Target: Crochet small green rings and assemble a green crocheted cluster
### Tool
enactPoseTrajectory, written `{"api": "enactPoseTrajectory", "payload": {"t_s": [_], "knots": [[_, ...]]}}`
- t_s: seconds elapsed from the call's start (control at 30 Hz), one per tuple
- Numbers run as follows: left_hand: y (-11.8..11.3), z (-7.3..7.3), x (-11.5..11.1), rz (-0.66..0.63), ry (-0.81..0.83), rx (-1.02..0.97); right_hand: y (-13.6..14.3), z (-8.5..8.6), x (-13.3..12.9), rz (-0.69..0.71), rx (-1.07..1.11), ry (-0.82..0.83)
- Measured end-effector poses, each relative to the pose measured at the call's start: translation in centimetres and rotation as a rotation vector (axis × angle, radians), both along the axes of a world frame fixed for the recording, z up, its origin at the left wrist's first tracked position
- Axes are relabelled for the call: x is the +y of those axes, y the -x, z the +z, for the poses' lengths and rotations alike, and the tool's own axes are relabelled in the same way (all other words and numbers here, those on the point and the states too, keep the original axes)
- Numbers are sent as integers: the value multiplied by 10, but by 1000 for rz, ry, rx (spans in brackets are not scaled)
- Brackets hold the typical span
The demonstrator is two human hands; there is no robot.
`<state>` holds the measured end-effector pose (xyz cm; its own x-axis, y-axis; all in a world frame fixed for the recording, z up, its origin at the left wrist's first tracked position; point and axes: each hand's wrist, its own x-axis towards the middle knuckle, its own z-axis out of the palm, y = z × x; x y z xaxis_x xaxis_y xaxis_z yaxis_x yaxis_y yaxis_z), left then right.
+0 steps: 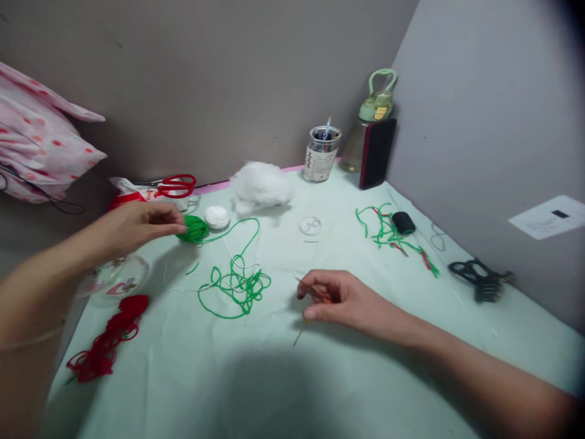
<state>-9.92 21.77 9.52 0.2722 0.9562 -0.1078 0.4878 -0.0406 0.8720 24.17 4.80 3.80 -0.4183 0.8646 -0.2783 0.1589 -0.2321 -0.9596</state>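
Note:
My left hand [159, 222] has its thumb and fingers closed at the edge of a small green yarn ball [195, 229]. From that ball a strand runs to a loose tangle of green yarn [247, 291] on the table, with thin white thread across it. My right hand [336, 297] is curled around a crochet hook [299, 335], whose thin metal shaft sticks out below the thumb. Most of the hook is hidden by the fingers. Beside the green ball sits a white yarn ball [217, 217]. A bunch of red yarn [109, 341] lies at the left.
White stuffing [260, 186], red-handled scissors [177, 186] and a can of pencils [321, 155] line the back. A bottle [356, 143] and phone [377, 153] stand against the wall. Yarn scraps [388, 235], a black thread spool [403, 223] and a black hair clip [483, 279] lie right.

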Motion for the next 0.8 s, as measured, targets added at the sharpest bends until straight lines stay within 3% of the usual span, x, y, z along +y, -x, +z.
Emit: {"api": "enactPoseTrajectory", "payload": {"t_s": [0.03,0.1,0.2,0.3,0.57,0.8], "knots": [[-16,-1,-17,-91,-10,-23,0,-1,1,-50,-6,-10],[-51,-12,-53,-141,-11,-195,1,-1,1,-144,-13,-31],[-99,-40,-100,-195,233,-418,3,1,-1,-228,36,-54],[-130,-62,-126,-210,372,-481,4,2,-2,-278,65,-67],[-146,-78,-140,-87,422,-662,8,-4,-1,-285,111,-48],[-152,-82,-147,-65,343,-593,14,-7,-2,-382,61,-11]]}}
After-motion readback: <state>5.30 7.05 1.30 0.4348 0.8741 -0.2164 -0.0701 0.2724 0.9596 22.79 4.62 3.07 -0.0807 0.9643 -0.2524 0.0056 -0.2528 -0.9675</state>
